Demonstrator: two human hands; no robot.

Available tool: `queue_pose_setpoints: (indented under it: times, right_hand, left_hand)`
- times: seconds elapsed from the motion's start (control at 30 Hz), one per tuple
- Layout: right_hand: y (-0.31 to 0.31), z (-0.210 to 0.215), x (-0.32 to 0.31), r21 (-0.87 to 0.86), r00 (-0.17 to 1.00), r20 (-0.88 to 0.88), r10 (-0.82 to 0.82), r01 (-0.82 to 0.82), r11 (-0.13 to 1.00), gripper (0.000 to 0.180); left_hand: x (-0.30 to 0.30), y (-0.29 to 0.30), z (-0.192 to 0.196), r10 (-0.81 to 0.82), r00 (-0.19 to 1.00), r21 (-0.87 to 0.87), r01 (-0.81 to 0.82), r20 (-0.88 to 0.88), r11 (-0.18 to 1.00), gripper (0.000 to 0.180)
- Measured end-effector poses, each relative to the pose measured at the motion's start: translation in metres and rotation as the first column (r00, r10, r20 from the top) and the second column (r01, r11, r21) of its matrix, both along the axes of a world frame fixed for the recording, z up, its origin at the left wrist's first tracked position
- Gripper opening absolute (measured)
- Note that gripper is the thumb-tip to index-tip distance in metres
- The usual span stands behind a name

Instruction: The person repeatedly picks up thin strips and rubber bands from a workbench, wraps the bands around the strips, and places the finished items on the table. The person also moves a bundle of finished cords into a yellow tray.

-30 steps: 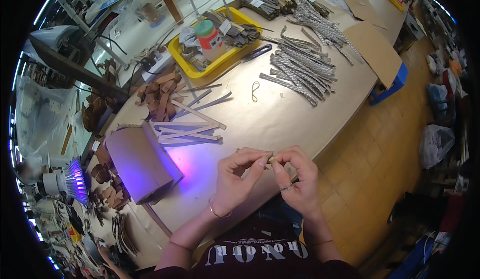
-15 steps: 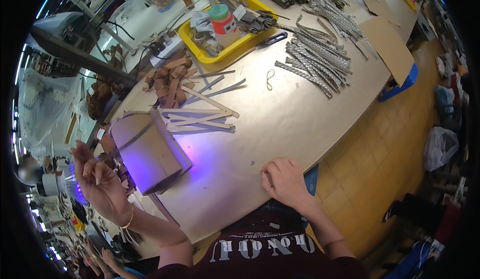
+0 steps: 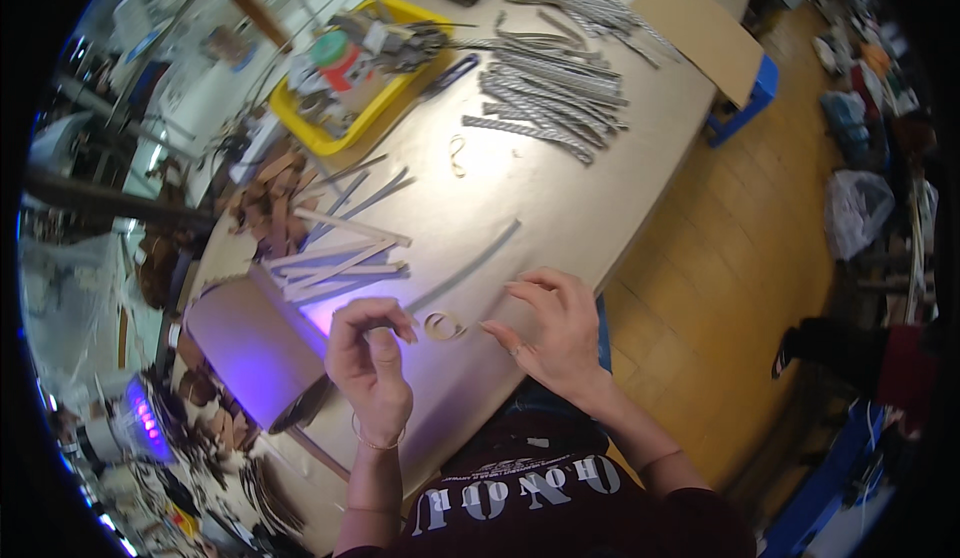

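Note:
My left hand is raised over the near part of the table, fingers bent and thumb apart from them. A thin grey strip slants away from close to its fingertips; a firm hold on it does not show. Between my two hands sits a small pale curled strip. Across from it, my right hand has thumb and forefinger spread, its thumb tip close to the curl. To the left of my left hand stands a brown rounded block, lit violet by a lamp.
Pale and grey strips lie beyond the block, near brown leather scraps. A yellow tray holds a green-capped jar. Braided silvery strips lie farther right. A blue stool stands past the table's right edge.
My left hand has come right, from beside the lamp to over the table. The dark strip on the block is gone. My right hand has lifted and spread its fingers; the curl now shows.

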State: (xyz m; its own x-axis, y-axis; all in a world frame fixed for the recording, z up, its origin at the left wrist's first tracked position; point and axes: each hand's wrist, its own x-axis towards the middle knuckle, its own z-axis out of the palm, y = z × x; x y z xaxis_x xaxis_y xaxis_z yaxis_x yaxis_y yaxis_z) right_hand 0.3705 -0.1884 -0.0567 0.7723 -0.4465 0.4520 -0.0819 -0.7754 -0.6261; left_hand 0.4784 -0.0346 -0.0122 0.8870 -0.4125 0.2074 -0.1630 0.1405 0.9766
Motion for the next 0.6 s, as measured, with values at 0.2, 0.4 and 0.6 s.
queue_pose_setpoints:
  times: [0.2,0.4,0.6]
  right_hand:
    - [-0.034,0.039,-0.044,0.172,0.997,-0.015,0.078,-0.074,0.982,0.036]
    - [-0.063,0.011,-0.071,0.721,0.992,-0.129,-0.003,0.096,0.686,0.02]
    - [-0.096,-0.025,-0.064,0.644,0.913,-0.335,-0.234,0.403,0.65,0.024]
  left_hand:
    - [-0.022,-0.027,-0.007,-0.566,0.824,0.261,0.545,0.009,0.797,0.022]
    - [-0.025,-0.1,-0.036,-0.583,0.779,0.341,0.497,0.229,0.798,0.033]
    - [-0.028,-0.119,-0.058,-0.61,0.646,0.61,0.27,0.459,0.745,0.045]
